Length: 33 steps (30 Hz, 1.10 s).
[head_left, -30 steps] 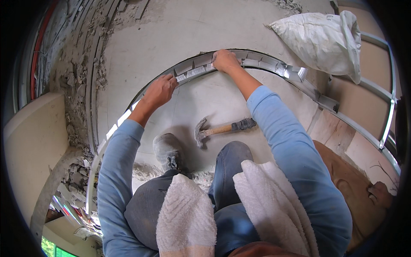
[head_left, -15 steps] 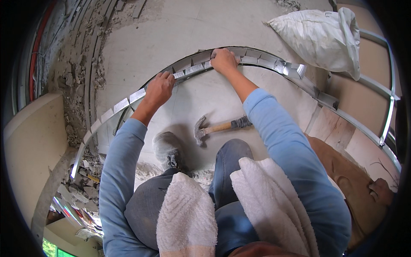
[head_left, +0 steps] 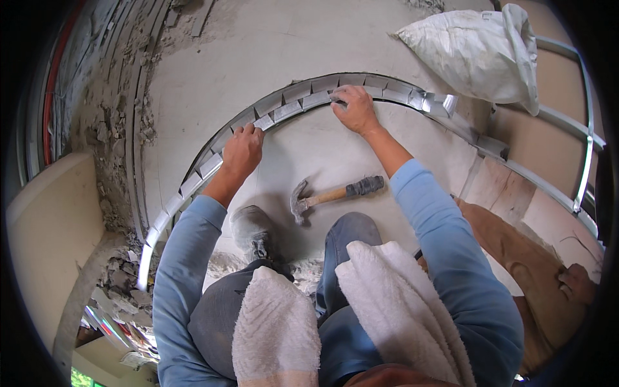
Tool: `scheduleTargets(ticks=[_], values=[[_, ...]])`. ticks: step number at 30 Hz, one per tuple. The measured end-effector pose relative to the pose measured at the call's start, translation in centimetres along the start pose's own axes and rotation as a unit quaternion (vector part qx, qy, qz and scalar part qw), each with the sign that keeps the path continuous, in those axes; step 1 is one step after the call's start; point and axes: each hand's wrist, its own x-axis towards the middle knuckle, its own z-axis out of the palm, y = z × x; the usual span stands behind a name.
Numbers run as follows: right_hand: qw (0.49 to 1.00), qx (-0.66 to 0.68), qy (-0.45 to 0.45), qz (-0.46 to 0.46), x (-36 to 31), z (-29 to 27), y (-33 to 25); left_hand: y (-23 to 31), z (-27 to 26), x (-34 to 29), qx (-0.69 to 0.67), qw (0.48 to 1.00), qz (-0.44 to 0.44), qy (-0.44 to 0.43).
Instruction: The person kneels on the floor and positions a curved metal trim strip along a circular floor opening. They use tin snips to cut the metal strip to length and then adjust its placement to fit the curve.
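A curved metal track point(head_left: 287, 111) with cut, segmented flanges arches across the floor in front of me. My left hand point(head_left: 242, 151) is closed over its near flange, left of the middle of the arch. Farther right, my right hand point(head_left: 356, 109) pinches the same flange near the top of the curve, thumb and fingers at its edge. The track's left end hangs beside my left forearm. On the floor between my arms lies a claw hammer point(head_left: 332, 195) with a wooden handle wrapped in dark tape at the grip.
A stuffed white sack point(head_left: 474, 58) lies at the far right, beside metal framing point(head_left: 561, 122) with brown boards. Rubble point(head_left: 116, 135) and long strips line the left side. My shoe point(head_left: 253, 226) stands close to the hammer. A brown piece of material point(head_left: 516, 258) lies at right.
The track's left part has swung inward and now bends more tightly, closer to the outer dark-edged curve. My right hand has shifted slightly right along the flange; the left stays on it.
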Motion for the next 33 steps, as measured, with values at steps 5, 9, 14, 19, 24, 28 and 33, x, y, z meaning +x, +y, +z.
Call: scheduleTargets(ticks=[5, 9, 14, 19, 24, 28, 33], values=[[0.999, -0.015, -0.029, 0.024, -0.1, -0.1, -0.2, 1.0, -0.1, -0.4, 0.012, 1.000, -0.017, -0.009], [0.999, -0.011, -0.014, 0.032, -0.1, 0.1, -0.4, 1.2, 0.2, -0.3, 0.022, 0.999, -0.034, -0.003], [0.999, 0.039, 0.030, -0.016, 0.6, -0.5, 0.5, 1.1, 0.3, -0.2, 0.011, 0.998, -0.057, -0.011], [0.998, -0.041, -0.021, 0.033, 1.3, -1.6, 1.9, 1.0, -0.2, 0.1, -0.036, 0.996, -0.076, 0.004], [0.997, -0.001, -0.060, 0.058, 1.3, -2.3, 3.3, 0.6, -1.3, -0.1, -0.129, 0.984, -0.122, 0.001], [0.995, 0.001, -0.085, 0.055, 1.0, -2.5, 4.2, 0.1, -1.4, 0.3, -0.151, 0.976, -0.151, -0.031], [0.988, -0.036, -0.113, 0.097, 1.4, -2.4, 3.8, 0.2, -1.2, 0.1, -0.144, 0.978, -0.149, -0.021]])
